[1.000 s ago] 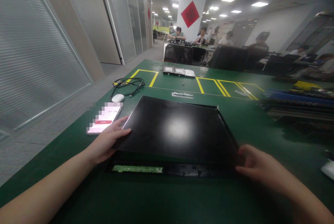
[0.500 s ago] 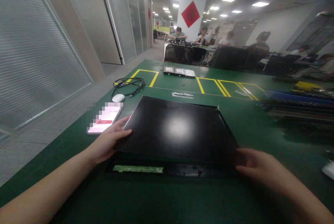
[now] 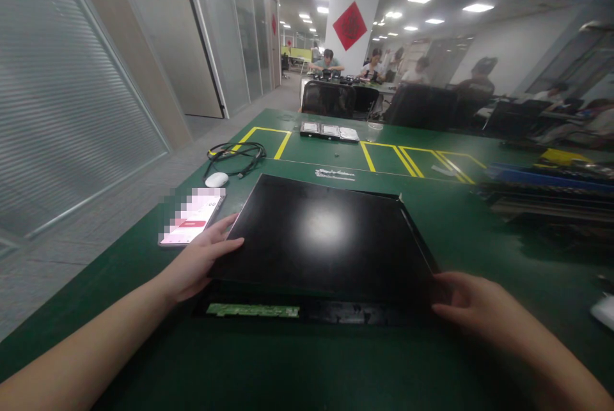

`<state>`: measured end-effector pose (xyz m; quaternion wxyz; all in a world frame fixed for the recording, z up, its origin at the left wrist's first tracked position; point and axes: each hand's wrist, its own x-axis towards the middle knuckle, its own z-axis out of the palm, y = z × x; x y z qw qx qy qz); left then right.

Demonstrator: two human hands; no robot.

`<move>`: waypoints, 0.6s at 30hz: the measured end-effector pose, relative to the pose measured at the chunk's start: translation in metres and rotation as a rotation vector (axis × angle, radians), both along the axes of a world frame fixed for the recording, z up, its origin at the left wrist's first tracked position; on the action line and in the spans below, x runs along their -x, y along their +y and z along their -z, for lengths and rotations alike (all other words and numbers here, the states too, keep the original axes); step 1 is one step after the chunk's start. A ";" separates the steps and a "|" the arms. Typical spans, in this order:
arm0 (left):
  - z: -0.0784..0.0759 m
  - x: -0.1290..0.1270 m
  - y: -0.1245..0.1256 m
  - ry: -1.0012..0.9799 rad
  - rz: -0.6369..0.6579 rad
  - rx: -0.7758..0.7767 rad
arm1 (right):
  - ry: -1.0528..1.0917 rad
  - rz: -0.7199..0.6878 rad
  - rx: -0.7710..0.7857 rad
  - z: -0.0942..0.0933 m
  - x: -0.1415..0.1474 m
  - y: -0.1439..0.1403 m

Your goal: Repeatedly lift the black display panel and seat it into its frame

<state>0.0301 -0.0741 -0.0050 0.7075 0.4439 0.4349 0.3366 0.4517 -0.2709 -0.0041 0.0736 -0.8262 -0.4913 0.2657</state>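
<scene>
Head: your left hand (image 3: 199, 264) is gripping, probably balancing, a black rectangular panel (image 3: 329, 238). Your right hand (image 3: 472, 299) is curling at its corner, grip unclear.

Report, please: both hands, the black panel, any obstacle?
Left hand holds black panel, left edge; right hand at near right corner. Green circuit board shows below near edge. Phone beside left hand.

Black frame (image 3: 345, 312), phone (image 3: 197, 219) on table (image 3: 307, 369)
</scene>
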 end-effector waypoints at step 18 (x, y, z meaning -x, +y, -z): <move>-0.005 -0.006 -0.003 0.068 -0.153 0.021 | -0.016 0.005 -0.008 0.000 -0.001 0.000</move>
